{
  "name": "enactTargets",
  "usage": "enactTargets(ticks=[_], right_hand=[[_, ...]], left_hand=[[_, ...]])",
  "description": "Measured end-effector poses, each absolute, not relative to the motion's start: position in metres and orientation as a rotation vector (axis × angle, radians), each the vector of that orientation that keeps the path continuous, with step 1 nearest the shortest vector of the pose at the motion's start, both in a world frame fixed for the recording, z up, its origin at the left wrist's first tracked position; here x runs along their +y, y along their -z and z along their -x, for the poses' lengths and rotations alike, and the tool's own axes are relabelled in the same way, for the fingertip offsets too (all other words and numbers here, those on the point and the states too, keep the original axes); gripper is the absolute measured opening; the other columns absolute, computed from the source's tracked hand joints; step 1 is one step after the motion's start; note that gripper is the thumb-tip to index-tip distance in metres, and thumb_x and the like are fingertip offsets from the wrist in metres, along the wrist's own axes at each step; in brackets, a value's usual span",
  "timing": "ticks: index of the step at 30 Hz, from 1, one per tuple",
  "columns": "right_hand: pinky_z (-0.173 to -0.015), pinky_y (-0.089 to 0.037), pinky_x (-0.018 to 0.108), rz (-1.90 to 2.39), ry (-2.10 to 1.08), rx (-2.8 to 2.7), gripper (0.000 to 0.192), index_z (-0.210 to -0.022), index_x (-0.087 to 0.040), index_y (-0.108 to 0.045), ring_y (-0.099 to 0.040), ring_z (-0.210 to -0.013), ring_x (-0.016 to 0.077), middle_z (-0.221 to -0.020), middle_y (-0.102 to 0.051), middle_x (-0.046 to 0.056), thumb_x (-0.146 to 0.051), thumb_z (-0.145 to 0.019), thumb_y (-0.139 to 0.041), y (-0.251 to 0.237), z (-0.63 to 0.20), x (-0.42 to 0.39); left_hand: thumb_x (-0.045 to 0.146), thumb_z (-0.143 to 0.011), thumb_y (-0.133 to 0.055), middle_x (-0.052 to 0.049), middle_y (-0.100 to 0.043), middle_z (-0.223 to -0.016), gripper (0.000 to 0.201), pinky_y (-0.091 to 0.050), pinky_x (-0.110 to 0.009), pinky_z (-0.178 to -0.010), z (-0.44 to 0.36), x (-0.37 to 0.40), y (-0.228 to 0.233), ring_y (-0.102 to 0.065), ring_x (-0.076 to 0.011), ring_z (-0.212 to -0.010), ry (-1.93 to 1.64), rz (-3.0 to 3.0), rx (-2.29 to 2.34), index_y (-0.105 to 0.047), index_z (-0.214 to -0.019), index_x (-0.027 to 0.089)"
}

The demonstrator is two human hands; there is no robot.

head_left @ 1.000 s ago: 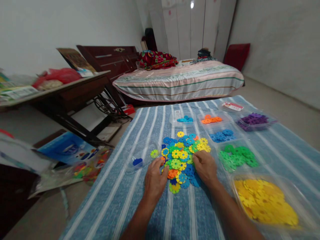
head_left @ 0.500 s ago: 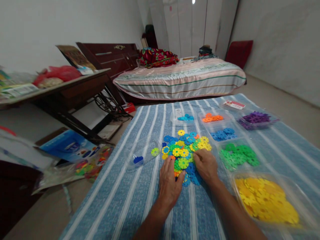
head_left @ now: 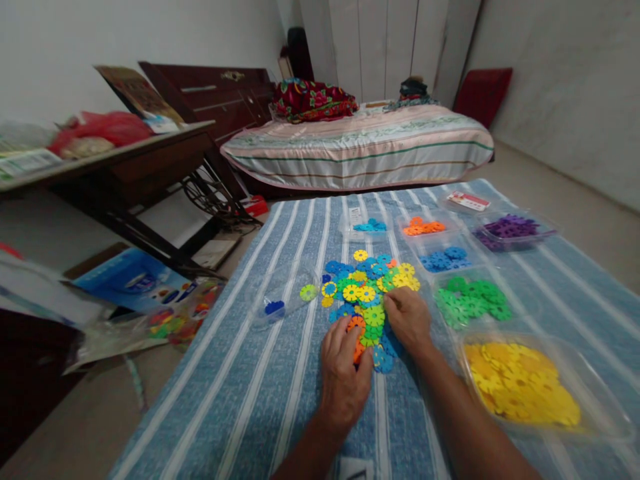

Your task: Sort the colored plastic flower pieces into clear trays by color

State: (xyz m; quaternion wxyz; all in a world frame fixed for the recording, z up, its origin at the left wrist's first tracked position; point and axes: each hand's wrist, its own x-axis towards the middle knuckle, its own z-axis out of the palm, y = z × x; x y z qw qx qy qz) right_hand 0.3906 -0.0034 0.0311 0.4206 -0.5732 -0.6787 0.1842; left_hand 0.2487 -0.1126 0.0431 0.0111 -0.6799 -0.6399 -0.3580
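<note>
A loose pile of notched plastic flower discs [head_left: 366, 294] in yellow, blue, green and orange lies on the striped cloth before me. At its near left edge is my left hand [head_left: 344, 377], its fingers and thumb curved around orange flower discs [head_left: 357, 328]. On the pile's right side rests my right hand [head_left: 411, 321], fingers curled in and fingertips down among the discs. Whatever it pinches is hidden. Light green discs [head_left: 373, 316] lie between the two hands, and blue discs [head_left: 383, 359] lie just below them.
Right of the pile, clear tubs hold yellow discs [head_left: 523, 383], green discs [head_left: 473, 300], blue discs [head_left: 444, 259] and purple discs [head_left: 513, 227]. Behind stand tubs with orange discs [head_left: 424, 227] and light blue discs [head_left: 370, 225]. On the left, a clear tub [head_left: 257, 313] holds dark blue discs.
My left hand has shifted slightly down, and more orange discs show between its fingers and thumb. My right hand stays at the pile's right side. The whole view has tilted a little.
</note>
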Motion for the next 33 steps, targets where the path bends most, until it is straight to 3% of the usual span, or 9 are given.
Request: enactTargets(ticks=[13, 18, 24, 29, 33], right_hand=[[-0.074, -0.036, 0.03, 1.421, -0.461, -1.712, 0.027, -0.071, -0.02, -0.064, -0.054, -0.078, 0.0182, -0.076, -0.062, 0.003, -0.032, -0.088, -0.047, -0.029, -0.391, -0.002], [-0.074, -0.036, 0.029, 1.418, -0.451, -1.705, 0.026, -0.071, -0.02, -0.064, -0.054, -0.077, 0.0176, -0.075, -0.062, 0.003, -0.031, -0.087, -0.048, -0.028, -0.39, -0.002], [-0.073, -0.035, 0.03, 1.433, -0.474, -1.701, 0.026, -0.07, -0.02, -0.064, -0.054, -0.076, 0.0176, -0.076, -0.062, 0.003, -0.031, -0.087, -0.047, -0.03, -0.39, -0.003], [-0.072, -0.035, 0.029, 1.43, -0.467, -1.701, 0.026, -0.07, -0.02, -0.064, -0.054, -0.076, 0.0177, -0.076, -0.063, 0.003, -0.033, -0.087, -0.047, -0.03, -0.39, -0.005], [-0.072, -0.034, 0.029, 1.43, -0.465, -1.693, 0.026, -0.071, -0.02, -0.064, -0.054, -0.076, 0.0175, -0.077, -0.063, 0.003, -0.033, -0.087, -0.047, -0.03, -0.39, -0.005]], left_hand=[[0.032, -0.082, -0.065, -0.017, -0.058, -0.132, 0.036, -0.044, -0.059, -0.103, -0.267, -0.076, -0.054, -0.048, -0.0368, -0.129, 0.776, 2.169, -2.067, -0.064, -0.115, 0.018], [0.022, -0.084, -0.058, -0.012, -0.062, -0.125, 0.031, -0.046, -0.054, -0.103, -0.266, -0.077, -0.051, -0.053, -0.031, -0.123, 0.888, 2.179, -2.017, -0.066, -0.113, 0.022], [0.019, -0.086, -0.054, -0.012, -0.069, -0.112, 0.018, -0.048, -0.051, -0.1, -0.269, -0.081, -0.061, -0.058, -0.0298, -0.115, 0.965, 2.194, -1.945, -0.071, -0.093, 0.019], [0.023, -0.091, -0.048, -0.007, -0.071, -0.087, 0.024, -0.053, -0.036, -0.085, -0.258, -0.077, -0.091, -0.064, -0.0203, -0.089, 1.134, 2.23, -2.018, -0.07, -0.083, 0.02], [0.029, -0.087, -0.052, -0.005, -0.073, -0.093, 0.021, -0.05, -0.034, -0.086, -0.213, -0.056, -0.124, -0.064, -0.0207, -0.09, 1.16, 2.045, -2.236, -0.071, -0.094, 0.021]])
